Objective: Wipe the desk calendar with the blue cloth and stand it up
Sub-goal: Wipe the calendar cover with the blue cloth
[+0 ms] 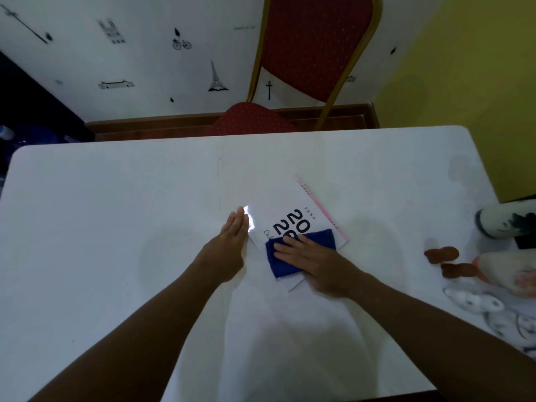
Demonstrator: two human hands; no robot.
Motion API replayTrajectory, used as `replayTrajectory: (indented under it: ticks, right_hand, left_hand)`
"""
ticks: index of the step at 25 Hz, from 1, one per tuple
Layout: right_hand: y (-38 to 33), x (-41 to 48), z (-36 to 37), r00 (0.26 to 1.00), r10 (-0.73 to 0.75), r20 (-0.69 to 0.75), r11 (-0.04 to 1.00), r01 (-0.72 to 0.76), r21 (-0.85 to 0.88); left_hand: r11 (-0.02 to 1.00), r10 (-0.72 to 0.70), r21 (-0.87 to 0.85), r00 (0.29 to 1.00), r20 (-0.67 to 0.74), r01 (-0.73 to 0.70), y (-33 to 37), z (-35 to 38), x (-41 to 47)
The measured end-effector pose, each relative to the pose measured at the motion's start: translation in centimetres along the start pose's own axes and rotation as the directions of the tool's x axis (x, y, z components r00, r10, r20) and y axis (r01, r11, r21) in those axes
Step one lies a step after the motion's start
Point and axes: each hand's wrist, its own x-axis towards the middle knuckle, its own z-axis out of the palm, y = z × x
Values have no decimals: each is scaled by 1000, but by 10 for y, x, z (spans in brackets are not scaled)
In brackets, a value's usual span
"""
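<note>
The desk calendar lies flat on the white table, a white cover with large dark digits and a pink spiral edge at its right. A folded blue cloth rests on the calendar's near part. My right hand presses flat on the cloth, fingers spread and pointing left. My left hand stands on its edge against the calendar's left side, fingers straight and together, holding nothing.
A red chair with a gold frame stands behind the table's far edge. Soft toys and brown pieces crowd the table's right end, with a white shoe-like object above them.
</note>
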Motion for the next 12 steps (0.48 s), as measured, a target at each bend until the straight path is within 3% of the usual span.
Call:
replayTrajectory:
  ticks: [7,9,12]
  right_hand:
    - [31,83,-24,910,403,-102,910,-386,149]
    - [24,89,-16,889,442,-117,894,-428,132]
    - [-2,67,2,912,384,-144,923,-373,99]
  left_hand:
    - [1000,5,25,1000,13,-5,0,1,0]
    - [1000,-1,30,1000,17,1,1,1,1]
    - [999,-25,34,999,36,24,2,-1,1]
